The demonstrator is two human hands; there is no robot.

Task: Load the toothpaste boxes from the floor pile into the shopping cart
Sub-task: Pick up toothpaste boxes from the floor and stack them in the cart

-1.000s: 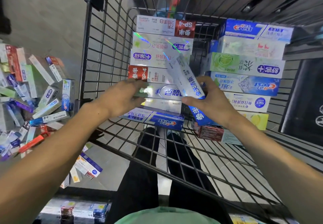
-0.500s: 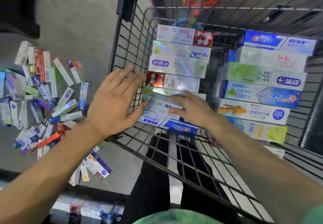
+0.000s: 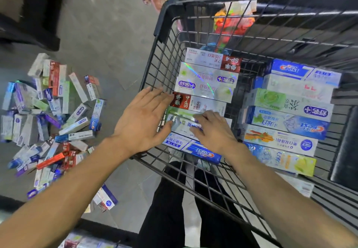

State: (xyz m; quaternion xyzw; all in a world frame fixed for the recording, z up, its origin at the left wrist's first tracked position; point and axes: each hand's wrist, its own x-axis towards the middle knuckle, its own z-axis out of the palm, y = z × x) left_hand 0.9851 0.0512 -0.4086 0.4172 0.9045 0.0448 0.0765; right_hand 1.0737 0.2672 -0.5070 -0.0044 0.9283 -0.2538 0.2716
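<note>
Floor pile (image 3: 52, 120): left of the frame, a loose heap of toothpaste boxes on the grey floor, lying at all angles, white, blue, purple, green and red among them; a few strays trail toward the lower centre.
Stray box (image 3: 105, 199): lower left of centre, white with a purple end, apart from the main heap, just above the left forearm.
Left hand (image 3: 143, 120): centre of the frame, palm down, fingers straight and spread, at the cart's left wire wall; fingertips reach the red end of an SP-4 box, the thumb touches the left end of a silvery white box.
Shopping cart (image 3: 164, 27): black wire basket filling the right half of the frame, its dark corner guard at upper centre.
Left column of boxes (image 3: 207, 85): inside the cart at centre, boxes laid flat side by side, running from a white-and-red one at the top down to a blue Crest box (image 3: 193, 148) nearest the person.
Silvery white box (image 3: 183, 124): in that column, between the SP-4 box (image 3: 195, 103) and the Crest box, under both hands.
Right hand (image 3: 213, 131): right of centre, palm down, fingers bent slightly and resting on top of the silvery white box; no pinch is visible.
Right column of boxes (image 3: 290, 116): right side of the cart, another flat row, blue, white, green and yellow.
Snack bag (image 3: 234, 19): upper centre right, colourful, hanging beyond the cart's far wall.
</note>
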